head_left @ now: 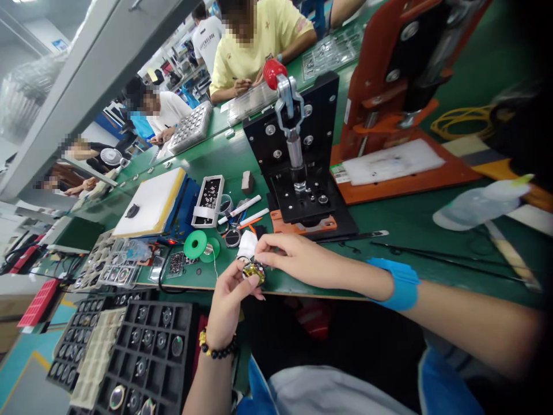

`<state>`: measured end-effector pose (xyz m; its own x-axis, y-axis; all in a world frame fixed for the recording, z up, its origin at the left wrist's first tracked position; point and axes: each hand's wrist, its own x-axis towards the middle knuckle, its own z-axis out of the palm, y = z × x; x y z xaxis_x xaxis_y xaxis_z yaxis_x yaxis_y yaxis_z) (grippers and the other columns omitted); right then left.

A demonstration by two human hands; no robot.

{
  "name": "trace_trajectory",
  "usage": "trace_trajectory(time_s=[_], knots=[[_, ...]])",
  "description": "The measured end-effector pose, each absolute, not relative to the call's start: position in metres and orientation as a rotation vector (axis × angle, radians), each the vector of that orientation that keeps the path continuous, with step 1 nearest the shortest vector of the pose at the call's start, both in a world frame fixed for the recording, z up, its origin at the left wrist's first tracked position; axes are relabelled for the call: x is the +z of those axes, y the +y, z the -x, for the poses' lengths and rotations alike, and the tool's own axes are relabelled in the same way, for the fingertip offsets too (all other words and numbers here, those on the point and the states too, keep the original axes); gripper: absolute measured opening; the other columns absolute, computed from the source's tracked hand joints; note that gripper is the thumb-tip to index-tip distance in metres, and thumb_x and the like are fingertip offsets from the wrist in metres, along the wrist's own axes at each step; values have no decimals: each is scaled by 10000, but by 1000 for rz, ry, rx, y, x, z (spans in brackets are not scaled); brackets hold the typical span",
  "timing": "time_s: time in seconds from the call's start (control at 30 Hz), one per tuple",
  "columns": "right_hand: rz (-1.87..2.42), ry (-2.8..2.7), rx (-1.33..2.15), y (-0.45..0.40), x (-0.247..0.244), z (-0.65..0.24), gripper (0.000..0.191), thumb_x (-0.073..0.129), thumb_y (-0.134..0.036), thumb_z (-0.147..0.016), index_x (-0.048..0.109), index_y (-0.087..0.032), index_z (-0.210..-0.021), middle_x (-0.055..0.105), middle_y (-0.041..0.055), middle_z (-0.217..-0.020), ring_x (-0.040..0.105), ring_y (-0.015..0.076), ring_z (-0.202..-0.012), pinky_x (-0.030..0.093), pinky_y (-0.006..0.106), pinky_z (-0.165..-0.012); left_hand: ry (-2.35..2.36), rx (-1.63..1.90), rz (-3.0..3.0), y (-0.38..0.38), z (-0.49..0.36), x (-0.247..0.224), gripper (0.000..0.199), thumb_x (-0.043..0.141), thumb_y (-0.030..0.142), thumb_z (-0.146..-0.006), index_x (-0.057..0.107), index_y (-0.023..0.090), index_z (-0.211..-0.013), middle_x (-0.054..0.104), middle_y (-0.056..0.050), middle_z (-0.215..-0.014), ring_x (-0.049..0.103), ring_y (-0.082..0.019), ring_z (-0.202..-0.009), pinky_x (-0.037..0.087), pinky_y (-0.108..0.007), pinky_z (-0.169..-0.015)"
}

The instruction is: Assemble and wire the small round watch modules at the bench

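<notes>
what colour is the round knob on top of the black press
The knob is red, seen in the head view.

An orange-red press (367,75) stands on the green counter (389,216), a yellow cable (461,122) (loosely coiled) and translucent squeeze bottle (469,207) near it.

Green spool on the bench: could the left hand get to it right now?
Probably yes: the green spool is near, nothing tall between, though the left hand holds a small round part.
</notes>
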<state>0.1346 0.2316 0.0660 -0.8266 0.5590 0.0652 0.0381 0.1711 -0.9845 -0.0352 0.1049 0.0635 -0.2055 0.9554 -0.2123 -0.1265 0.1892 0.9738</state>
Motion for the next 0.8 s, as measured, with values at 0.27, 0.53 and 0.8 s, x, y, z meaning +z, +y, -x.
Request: trace_trajectory(time_s=[0.27, 0.53, 0.8], knots=[[368, -1948, 1641, 234, 66, -138, 185, 513, -337, -1008, 536, -215, -871, 559, 9, -896, 528, 183, -865, 421, 320, -824, 1404, 1350, -850, 102, 42, 60, 173, 801, 298, -877, 695, 170, -922, 618, -8, -888, 589, -119, -724, 584, -229, -660], [324, -1737, 1865, 232, 64, -136, 242, 507, -411, -1044, 552, -207, -922, 694, 43, -1004, 596, 169, -850, 478, 328, -801, 1421, 1393, -829, 102, 43, 60, 175, 806, 297, -867, 687, 172, -896, 606, 6, -853, 606, -116, -710, 591, -230, -662], [247, -1564, 2006, 233, 65, -135, 287, 586, -437, -1030, 550, -193, -882, 696, 32, -916, 677, 160, -880, 546, 319, -842, 1496, 1478, -844, 102, 44, 56, 191, 816, 308, -857, 683, 180, -902, 643, -6, -896, 625, -128, -737, 619, -258, -688]])
